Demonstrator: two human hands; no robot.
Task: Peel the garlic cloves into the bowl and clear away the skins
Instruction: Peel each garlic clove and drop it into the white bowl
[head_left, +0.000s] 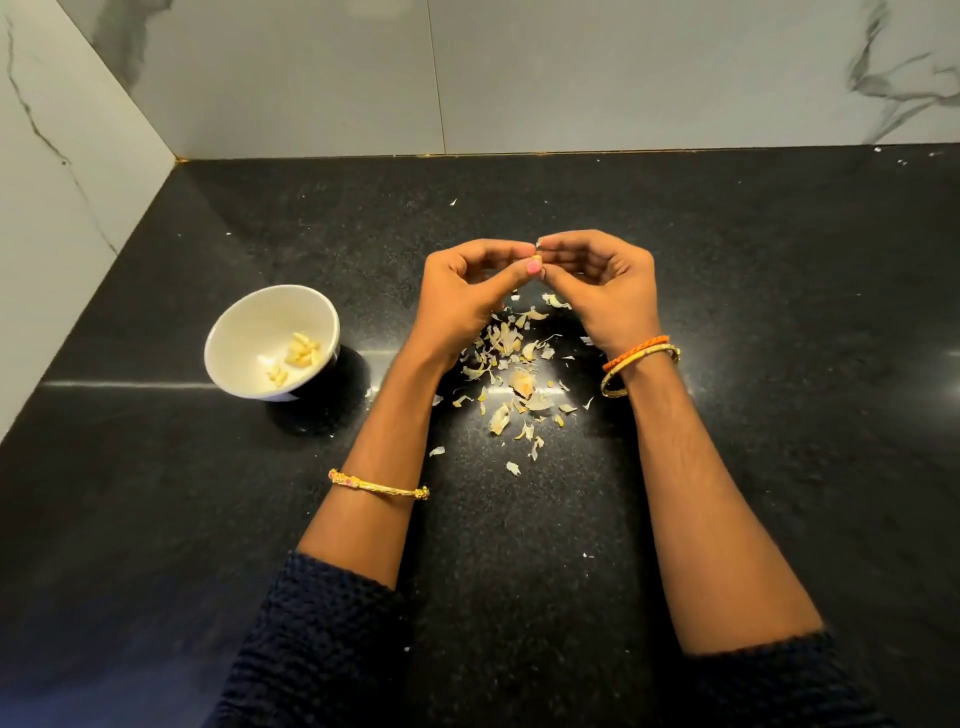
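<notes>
Above the black counter, my left hand (465, 291) and my right hand (597, 283) meet fingertip to fingertip. Together they pinch a small garlic clove (538, 257), of which only a pale sliver shows between the tips. Below the hands lies a scattered pile of papery garlic skins (511, 374). To the left stands a white bowl (244, 332) holding several peeled cloves (300, 353).
The black granite counter (753, 312) runs back to a marble-tiled wall (519, 78) and a side wall (57, 208) on the left. Tiny skin flecks (453, 202) lie apart from the pile. The bowl sits close to my left forearm.
</notes>
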